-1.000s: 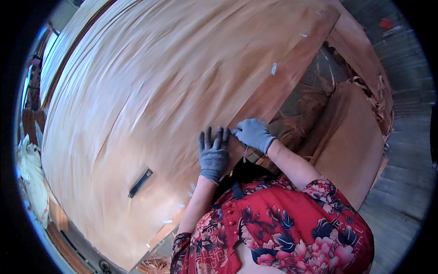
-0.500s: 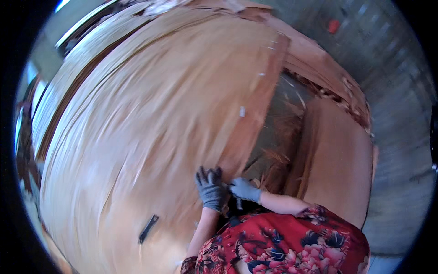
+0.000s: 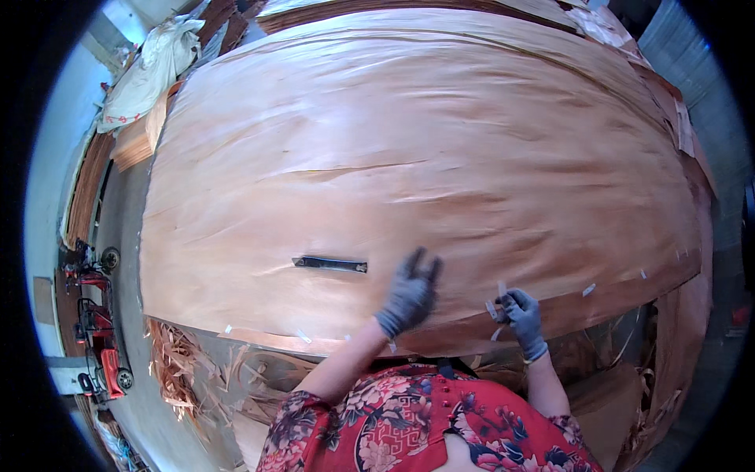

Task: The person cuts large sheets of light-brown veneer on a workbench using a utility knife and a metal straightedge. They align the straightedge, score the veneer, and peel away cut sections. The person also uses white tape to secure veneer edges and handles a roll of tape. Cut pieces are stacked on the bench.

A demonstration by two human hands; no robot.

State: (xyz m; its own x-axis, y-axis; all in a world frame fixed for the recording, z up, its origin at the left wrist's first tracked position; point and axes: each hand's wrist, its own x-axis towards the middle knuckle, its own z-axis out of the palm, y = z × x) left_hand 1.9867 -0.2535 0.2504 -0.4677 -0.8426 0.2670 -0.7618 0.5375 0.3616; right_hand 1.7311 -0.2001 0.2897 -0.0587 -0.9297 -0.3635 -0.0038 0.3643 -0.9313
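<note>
Veneer sheet: the big tan veneer sheet [image 3: 425, 157] fills most of the frame, lying flat on its stack, its near edge curving across the lower middle right in front of you.
Slit: a dark narrow slit [image 3: 330, 264] sits left of centre in the sheet, just to the left of your raised hand.
Step in hand: it looks like patching work along the near edge; small pale tape bits [image 3: 588, 290] already dot that edge toward the right.
Left hand: your left hand [image 3: 409, 295], in a grey glove, hovers above the sheet at lower centre, wrist bent up, fingers [image 3: 419, 259] spread wide, holding nothing.
Right hand: your right hand [image 3: 521, 311], gloved too, is at lower right of centre on the near edge, forearm rising from the bottom of the frame, fingers pinched narrow around a small pale strip [image 3: 499, 303].
Next move: you'd likely need the flat left palm down to steady the sheet while the right lays the strip; keep it smooth, that veneer looks thin and ready to split.
Scraps: curly wood scraps [image 3: 169, 362] pile at lower left, below the edge.
</note>
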